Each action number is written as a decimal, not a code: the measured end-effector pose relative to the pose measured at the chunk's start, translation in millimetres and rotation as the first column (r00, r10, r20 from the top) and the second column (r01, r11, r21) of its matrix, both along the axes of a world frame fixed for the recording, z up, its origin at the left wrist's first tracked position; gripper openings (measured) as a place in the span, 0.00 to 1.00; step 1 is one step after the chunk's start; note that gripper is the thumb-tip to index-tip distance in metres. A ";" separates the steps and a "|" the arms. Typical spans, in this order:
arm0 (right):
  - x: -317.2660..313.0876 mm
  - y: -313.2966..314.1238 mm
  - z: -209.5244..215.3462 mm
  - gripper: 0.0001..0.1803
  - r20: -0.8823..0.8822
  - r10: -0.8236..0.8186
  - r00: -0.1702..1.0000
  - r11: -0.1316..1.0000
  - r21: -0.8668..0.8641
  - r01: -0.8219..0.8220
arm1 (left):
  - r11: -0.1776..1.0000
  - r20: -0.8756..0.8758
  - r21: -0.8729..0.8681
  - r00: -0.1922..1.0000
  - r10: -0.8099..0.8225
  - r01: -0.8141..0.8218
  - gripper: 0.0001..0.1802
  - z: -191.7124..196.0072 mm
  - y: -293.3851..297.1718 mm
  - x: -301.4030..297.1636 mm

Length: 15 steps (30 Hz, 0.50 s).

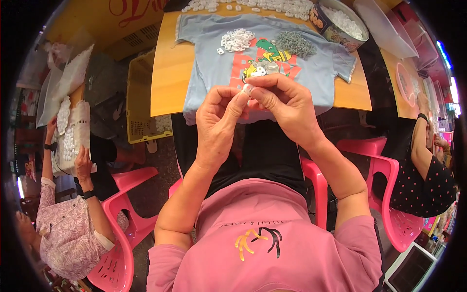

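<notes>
Left side of the worktop point(170, 73), you've room to move; over the blue shirt point(204, 63), your left grip point(214, 124) pinches the small white piece point(247, 89), your right grip point(287, 107) closed on it too, likely steadying something so tiny; beyond, the grey heap point(296, 44) sits clear, the tin point(339, 42) crowding the far right corner.

Matt cloth and shiny plastic share a wood-look tbl. point(168, 82), smooth w/ a satin sheen.
From where I stand: T-shirt point(209, 58) matt cloth w/ smoother print; wht. pcs. point(238, 40) hard, smooth plastic, ditto the pinched pc. point(247, 89); grey heap point(296, 45) rough-textured, mat'l unclear; round tin point(335, 35) glossy, metal-look; pink chair point(119, 253) glossy moulded plastic; yellow crate point(150, 138) duller plastic; pale bin point(386, 24) smooth plastic.
</notes>
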State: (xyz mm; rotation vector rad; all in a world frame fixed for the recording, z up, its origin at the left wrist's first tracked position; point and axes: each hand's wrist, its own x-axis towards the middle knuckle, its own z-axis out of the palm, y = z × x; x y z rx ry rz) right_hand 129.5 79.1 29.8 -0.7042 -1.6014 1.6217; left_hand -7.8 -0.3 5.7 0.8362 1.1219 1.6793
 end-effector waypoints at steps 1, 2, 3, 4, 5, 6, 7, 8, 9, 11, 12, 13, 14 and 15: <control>0.9 1.1 0.5 0.11 -0.001 -0.004 1.000 1.000 0.001 0.004 | 1.000 -0.001 0.001 1.000 -0.004 0.004 0.08 0.3 -0.4 0.6; 2.0 2.6 1.0 0.13 -0.054 0.047 0.997 0.992 -0.112 -0.053 | 0.998 0.009 0.062 1.000 0.008 -0.009 0.09 1.5 -1.0 1.4; 2.7 3.4 1.3 0.15 -0.114 0.094 0.989 0.968 -0.221 -0.117 | 0.992 0.021 0.123 1.000 0.022 -0.024 0.10 2.2 -1.8 1.9; 2.3 2.8 2.9 0.15 -0.116 0.091 0.989 0.969 -0.219 -0.115 | 0.992 0.019 0.125 1.000 0.019 -0.021 0.10 2.3 -2.3 2.0; 1.3 1.3 5.4 0.18 -0.164 0.103 0.981 0.948 -0.281 -0.146 | 0.990 0.027 0.141 1.000 0.008 -0.012 0.13 1.8 -2.6 1.7; 0.9 -0.5 7.5 0.22 -0.213 0.114 0.970 0.923 -0.340 -0.183 | 0.987 0.035 0.158 0.999 0.000 -0.005 0.17 1.3 -2.8 1.2; 1.2 -1.9 8.7 0.22 -0.216 0.115 0.970 0.924 -0.336 -0.184 | 0.987 0.032 0.161 0.999 0.000 -0.005 0.17 0.2 -2.0 0.3; 1.7 -3.5 9.9 0.26 -0.240 0.135 0.961 0.918 -0.335 -0.213 | 0.974 -0.026 0.221 0.999 -0.042 0.047 0.20 -1.9 -0.7 -1.0; 1.7 -5.1 11.1 0.31 -0.265 0.158 0.951 0.911 -0.333 -0.244 | 0.955 -0.088 0.278 0.993 -0.079 0.100 0.24 -5.0 0.5 -2.8; 1.6 -10.3 15.8 0.35 -0.271 0.164 0.949 0.890 -0.375 -0.261 | 0.950 -0.210 0.270 0.972 -0.102 0.158 0.28 -8.3 -0.3 -6.9; 1.2 -12.7 17.1 0.38 -0.275 0.167 0.947 0.865 -0.421 -0.275 | 0.941 -0.137 0.267 0.974 -0.178 0.210 0.27 -4.8 -2.4 -4.3; 1.3 -13.7 15.6 0.38 -0.280 0.172 0.945 0.865 -0.417 -0.281 | 0.928 -0.063 0.267 0.965 -0.253 0.261 0.27 -2.4 -3.9 -1.9; 1.8 -14.2 12.2 0.40 -0.301 0.161 0.940 0.866 -0.414 -0.281 | 0.920 -0.036 0.293 0.965 -0.261 0.260 0.25 -2.0 -4.5 -0.5; 2.1 -15.5 10.5 0.41 -0.321 0.150 0.935 0.867 -0.412 -0.280 | 0.921 -0.040 0.295 0.966 -0.256 0.256 0.25 -2.2 -5.9 0.4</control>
